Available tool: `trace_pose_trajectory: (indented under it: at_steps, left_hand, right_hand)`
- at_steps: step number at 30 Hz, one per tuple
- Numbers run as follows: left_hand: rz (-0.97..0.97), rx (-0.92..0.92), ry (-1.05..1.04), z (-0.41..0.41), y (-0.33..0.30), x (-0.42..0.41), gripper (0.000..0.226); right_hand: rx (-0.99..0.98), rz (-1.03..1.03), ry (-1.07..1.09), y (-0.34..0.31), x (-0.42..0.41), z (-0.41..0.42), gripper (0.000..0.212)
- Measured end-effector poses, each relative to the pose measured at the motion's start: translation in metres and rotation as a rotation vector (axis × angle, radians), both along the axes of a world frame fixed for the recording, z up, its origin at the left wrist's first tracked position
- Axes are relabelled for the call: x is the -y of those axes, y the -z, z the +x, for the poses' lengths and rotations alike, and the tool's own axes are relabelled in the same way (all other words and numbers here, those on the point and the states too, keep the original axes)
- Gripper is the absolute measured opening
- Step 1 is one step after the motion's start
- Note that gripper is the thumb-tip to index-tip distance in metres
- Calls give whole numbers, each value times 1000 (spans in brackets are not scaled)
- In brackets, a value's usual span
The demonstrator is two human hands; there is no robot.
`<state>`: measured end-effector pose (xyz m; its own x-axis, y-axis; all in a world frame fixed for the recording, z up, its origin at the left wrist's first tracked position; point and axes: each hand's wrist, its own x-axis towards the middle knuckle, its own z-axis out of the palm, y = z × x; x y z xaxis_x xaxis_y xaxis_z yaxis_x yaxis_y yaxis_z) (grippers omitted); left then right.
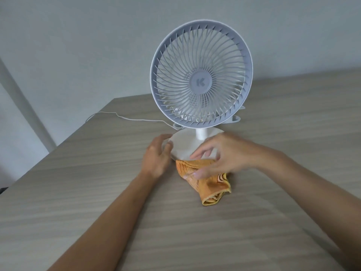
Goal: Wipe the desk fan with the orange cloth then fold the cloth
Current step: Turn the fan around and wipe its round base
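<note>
A white desk fan is standing upright on the wood-grain counter, its round grille facing the camera and tilting slightly back, with a grey hub bearing a letter K at the centre. Its short stem is rising from a flat round white base, and a thin white cord is trailing from behind the base across the counter toward the far left edge. The left hand is resting against the left rim of the base, its fingers lying loosely apart and curving around the edge, steadying rather than clearly gripping it. The right hand is reaching in from the right over the front of the base, blurred by motion; its fingers are spreading apart above the orange cloth, and the thumb is lying close over the cloth's upper folds. Whether it is actually touching or pinching the fabric cannot be told through the blur. The orange cloth is lying crumpled on the counter just in front of the base, its upper edge touching or overlapping the base's front rim and its lower bunched end pointing toward the camera. A plain pale wall is standing behind the counter.
</note>
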<state>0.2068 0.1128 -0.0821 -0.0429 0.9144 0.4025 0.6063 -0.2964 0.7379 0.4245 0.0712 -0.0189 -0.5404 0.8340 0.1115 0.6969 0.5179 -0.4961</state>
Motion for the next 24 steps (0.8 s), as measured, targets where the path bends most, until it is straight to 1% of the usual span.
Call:
trace_pose_trajectory:
  at_steps: [1, 2, 3, 5, 7, 8, 9, 11, 12, 13, 15, 16, 18, 19, 20, 21, 22, 24]
  left_hand:
    - [-47, -3, -3, -2, 1, -3, 31]
    - [-98, -6, 4, -4, 1, -6, 33]
    - [-143, -12, 16, -5, 2, -8, 38]
    - [-217, -42, 31, -6, 2, -11, 50]
    - [-241, -74, 35, -3, 2, -10, 63]
    - [-240, -85, 32, -2, 2, -9, 64]
    - [-236, -87, 25, -1, 0, -8, 59]
    - [-232, -73, 8, 0, -3, -7, 46]
    - [-234, -68, 17, 0, -5, -7, 44]
    - [-239, -63, 36, -1, -6, -6, 50]
    - [-260, -48, 72, -2, -9, -4, 77]
    - [-267, -51, 92, -2, -10, -4, 86]
    - [-265, -85, 131, -3, -10, -4, 92]
    - [-261, -100, 147, -3, -11, -4, 94]
    - [-256, -106, 161, -4, -11, -5, 96]
    - [-251, -107, 176, -4, -11, -6, 99]
    - [-244, -101, 198, -4, -12, -7, 100]
    - [-233, -99, 241, -3, -14, -7, 104]
  right_hand:
    - [73, -15, -35, 6, 3, -10, 62]
    - [131, -12, -59, 12, 5, -18, 61]
    - [159, 5, -64, 17, 5, -23, 56]
    - [124, 13, -54, 22, 5, -27, 37]
    - [44, -49, -32, 20, 3, -22, 21]
    - [6, -98, -20, 16, 3, -16, 17]
    - [-38, -158, -6, 13, 1, -8, 15]
    - [-169, -261, 46, 5, -3, 12, 13]
    - [-261, -277, 102, 2, -7, 23, 12]
    - [-370, -277, 195, 1, -12, 34, 11]
    - [-638, -296, 430, 3, -23, 53, 9]
    - [-770, -307, 532, 4, -29, 59, 7]
    - [-949, -260, 693, 10, -41, 68, 3]
    - [-987, -193, 760, 14, -48, 70, 5]
    - [-989, -114, 804, 18, -53, 68, 8]
    - [-951, -36, 819, 24, -57, 64, 11]
    - [-874, 25, 800, 30, -59, 58, 16]
    - [-622, 83, 693, 42, -58, 44, 24]
